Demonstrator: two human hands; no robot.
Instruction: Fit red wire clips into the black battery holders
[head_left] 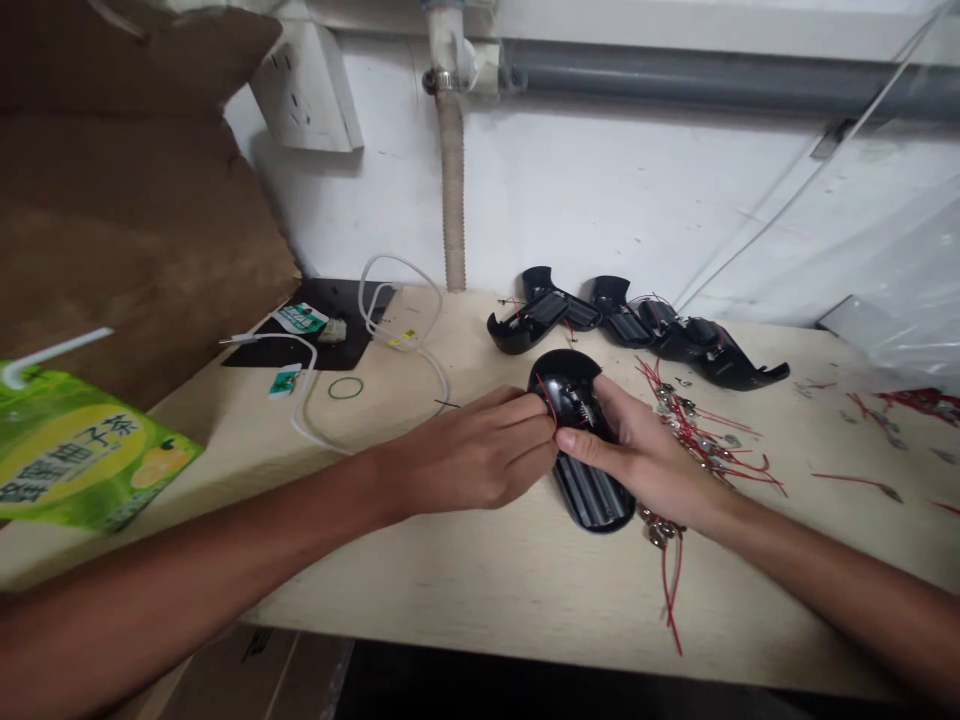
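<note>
Black shell: one [598, 495] is sitting in both hands, over the table [420, 600], right between them.
Long way: it is pointing away from the person, its far end leaning a bit left.
Left hand: [487, 450] its fingers are curling shut at the shell's left side, by one red wire [545, 392] — I cannot tell what is inside them. A thin dark tip [448, 404] is poking out behind.
Right hand: [656, 455] it is gripping the shell's right side, thumb on top.
Nearer hand: neither — both are touching the shell.
Back shells: [525, 332] about five are lying by the wall, overlapping.
Wires with metal bits: [720, 450] many are lying by the right hand, too tangled to count.
Left of the hands: one green ring [346, 378] and two green wrappers [300, 318] are lying there.
Drink pouch: one [75, 450] is showing at far left.
</note>
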